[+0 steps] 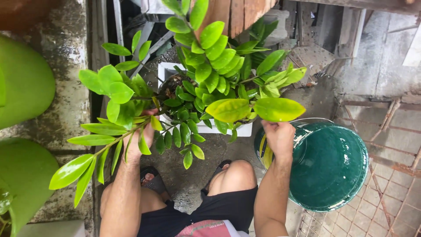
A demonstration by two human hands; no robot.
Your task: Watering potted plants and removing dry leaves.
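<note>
A glossy green leafy plant (pixel 206 70) grows from a white square pot (pixel 228 128) on wet concrete. My left hand (pixel 139 137) reaches in among the lower stems at the pot's left side, partly hidden by leaves; what its fingers close on cannot be made out. My right hand (pixel 279 137) is closed on the rim of a dark green bucket (pixel 330 164) just right of the pot, under a large yellow-green leaf (pixel 279 109). I am crouching, with my knees and sandalled feet below the pot.
Large green rounded objects (pixel 22 83) sit at the left edge. A rusty wire mesh (pixel 386 193) lies at the right and lower right. Wooden planks (pixel 245 13) and metal bars stand behind the plant.
</note>
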